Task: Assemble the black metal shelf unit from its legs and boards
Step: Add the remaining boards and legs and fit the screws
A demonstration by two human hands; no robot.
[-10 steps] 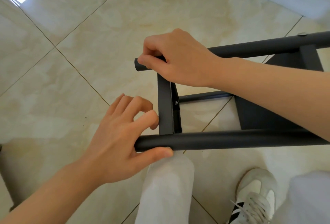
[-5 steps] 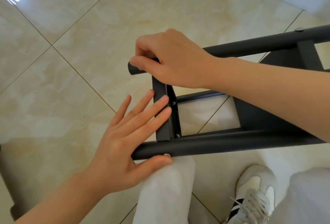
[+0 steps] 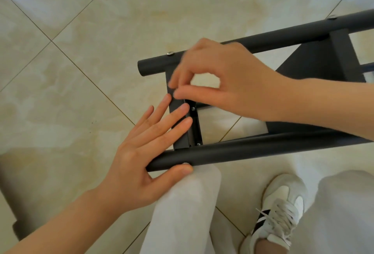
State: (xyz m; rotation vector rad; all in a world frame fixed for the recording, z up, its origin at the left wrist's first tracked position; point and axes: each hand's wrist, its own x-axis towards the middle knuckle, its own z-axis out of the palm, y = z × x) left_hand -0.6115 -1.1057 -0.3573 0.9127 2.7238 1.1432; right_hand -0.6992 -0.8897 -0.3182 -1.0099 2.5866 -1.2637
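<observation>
Right hand (image 3: 228, 83) blurred against board (image 3: 182, 138)

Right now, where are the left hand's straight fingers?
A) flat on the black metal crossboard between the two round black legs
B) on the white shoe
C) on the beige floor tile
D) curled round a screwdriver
A: the left hand lays its straight fingers flat on the black metal crossboard, thumb against the near round black metal leg.

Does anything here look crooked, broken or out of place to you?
Nothing stands out. The black frame lies on its side on the tiled floor, and its end board sits square between the near leg and far leg, with screws showing. The right hand is blurred, so whether it holds anything is unclear.
</observation>
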